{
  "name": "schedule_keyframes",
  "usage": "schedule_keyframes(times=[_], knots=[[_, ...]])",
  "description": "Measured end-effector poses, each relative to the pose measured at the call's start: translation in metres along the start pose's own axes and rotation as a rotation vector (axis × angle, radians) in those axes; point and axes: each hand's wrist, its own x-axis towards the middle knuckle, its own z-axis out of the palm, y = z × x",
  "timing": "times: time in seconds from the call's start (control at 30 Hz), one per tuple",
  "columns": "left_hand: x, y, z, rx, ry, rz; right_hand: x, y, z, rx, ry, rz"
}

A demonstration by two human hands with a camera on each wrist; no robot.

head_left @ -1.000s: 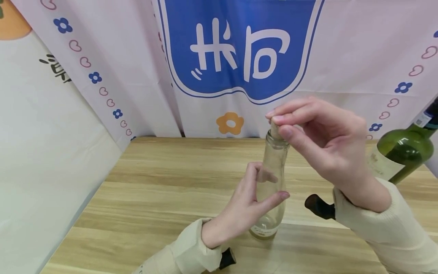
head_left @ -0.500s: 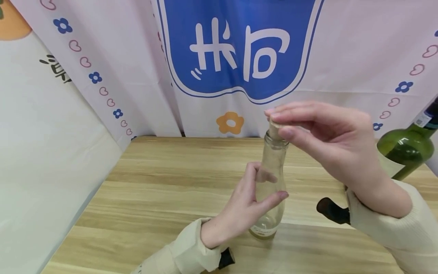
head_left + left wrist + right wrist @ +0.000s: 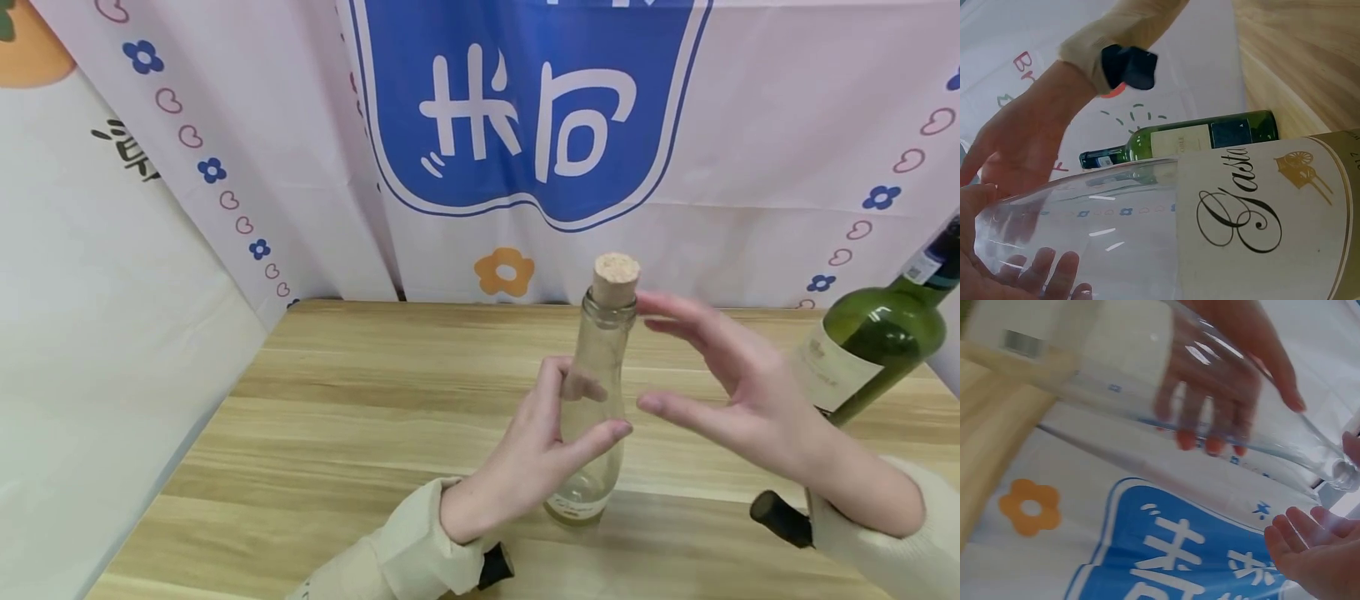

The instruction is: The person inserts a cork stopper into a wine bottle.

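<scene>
A clear glass bottle (image 3: 600, 362) stands upright on the table in the head view, with a cork (image 3: 616, 282) seated in its mouth and part of the cork showing above the rim. My left hand (image 3: 521, 458) grips the bottle around its body, thumb on the near side; its fingers show through the glass in the right wrist view. The bottle's cream label (image 3: 1260, 206) fills much of the left wrist view. To the right of the bottle's neck is my right hand (image 3: 742, 400), fingers apart and holding nothing. Its fingertips are close to the rim; contact cannot be told.
A green wine bottle (image 3: 885, 333) with a cream label stands behind my right hand, at the table's right side. The wooden table (image 3: 360, 417) ends at a printed cloth backdrop (image 3: 450, 225). A pale cloth (image 3: 97, 333) hangs on the left.
My right hand has let go of the cork and moved down and to the right, its fingers spread. The cork's top is now uncovered. My left hand keeps its grip on the bottle.
</scene>
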Motion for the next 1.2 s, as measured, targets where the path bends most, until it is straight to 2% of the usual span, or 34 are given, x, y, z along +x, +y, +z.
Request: schedule_keyframes(times=[0.1,0.2,0.43,0.6,0.73,0.8,0.97,1.2], knots=[[0.0,0.0,0.0,0.005,-0.007,-0.001,-0.013,-0.001,0.003,-0.169,-0.023,0.055],[0.0,-0.001,0.001,0.011,-0.007,0.0,-0.021,-0.006,0.009,-0.311,-0.053,0.151],[0.0,-0.002,0.001,-0.001,0.0,0.016,-0.045,0.011,0.023,-0.412,-0.144,0.215],[0.0,-0.003,0.001,0.005,0.004,0.042,-0.062,0.024,0.039,-0.393,-0.195,0.315],[-0.001,-0.003,0.001,0.012,-0.002,0.027,-0.071,0.032,0.051,-0.345,-0.215,0.399],[-0.001,-0.002,0.001,0.013,-0.007,0.015,-0.074,0.037,0.056,-0.318,-0.226,0.405],[-0.002,-0.001,0.001,0.012,-0.012,-0.013,-0.078,0.049,0.066,-0.248,-0.245,0.358],[-0.003,-0.001,0.0,0.009,-0.013,-0.027,-0.079,0.056,0.075,-0.167,-0.242,0.37]])
